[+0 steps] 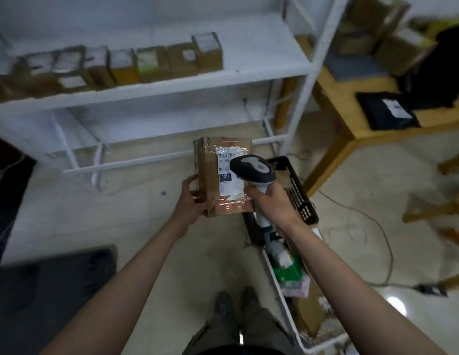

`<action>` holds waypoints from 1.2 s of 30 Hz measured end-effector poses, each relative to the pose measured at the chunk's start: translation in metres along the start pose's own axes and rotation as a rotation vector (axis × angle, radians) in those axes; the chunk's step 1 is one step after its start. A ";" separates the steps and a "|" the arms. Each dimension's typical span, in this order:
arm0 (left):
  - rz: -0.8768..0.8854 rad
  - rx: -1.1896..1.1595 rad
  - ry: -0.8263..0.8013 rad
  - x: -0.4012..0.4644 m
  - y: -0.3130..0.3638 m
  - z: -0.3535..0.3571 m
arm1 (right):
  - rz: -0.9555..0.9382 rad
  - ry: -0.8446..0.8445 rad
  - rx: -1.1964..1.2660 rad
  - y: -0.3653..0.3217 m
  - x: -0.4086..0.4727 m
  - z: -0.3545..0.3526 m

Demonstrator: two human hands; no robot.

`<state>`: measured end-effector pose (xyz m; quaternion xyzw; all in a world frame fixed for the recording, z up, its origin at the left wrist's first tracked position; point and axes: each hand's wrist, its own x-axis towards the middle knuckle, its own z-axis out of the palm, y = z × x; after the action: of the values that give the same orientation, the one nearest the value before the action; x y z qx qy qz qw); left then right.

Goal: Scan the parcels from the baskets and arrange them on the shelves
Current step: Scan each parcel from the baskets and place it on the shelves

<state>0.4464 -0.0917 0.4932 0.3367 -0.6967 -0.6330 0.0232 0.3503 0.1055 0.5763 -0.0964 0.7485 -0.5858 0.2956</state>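
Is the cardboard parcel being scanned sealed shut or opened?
Sealed, as far as visible: glossy tape covers the cardboard parcel and its label, no flap lifted. The left hand holds it; the right hand aims the scanner.

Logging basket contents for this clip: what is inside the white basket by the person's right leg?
Inside the white basket: a green parcel, a pinkish packet and a brown box. The right forearm covers part; anything beneath is hidden.

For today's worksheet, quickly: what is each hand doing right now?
Left hand: holds the cardboard parcel by its left edge.
Right hand: wrapped around the barcode scanner handle.
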 end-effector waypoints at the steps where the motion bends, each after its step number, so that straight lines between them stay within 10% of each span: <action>1: 0.014 -0.022 0.029 -0.002 0.003 -0.007 | -0.026 -0.029 -0.015 -0.006 0.003 0.005; 16: 0.155 -0.124 0.319 -0.028 0.059 -0.031 | -0.183 -0.300 0.044 -0.068 0.014 -0.002; 36: 0.104 -0.250 0.251 0.013 0.147 -0.063 | -0.294 -0.174 0.164 -0.127 0.099 -0.012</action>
<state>0.4003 -0.1574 0.6325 0.3710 -0.6206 -0.6657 0.1842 0.2376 0.0294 0.6644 -0.2306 0.6478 -0.6711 0.2771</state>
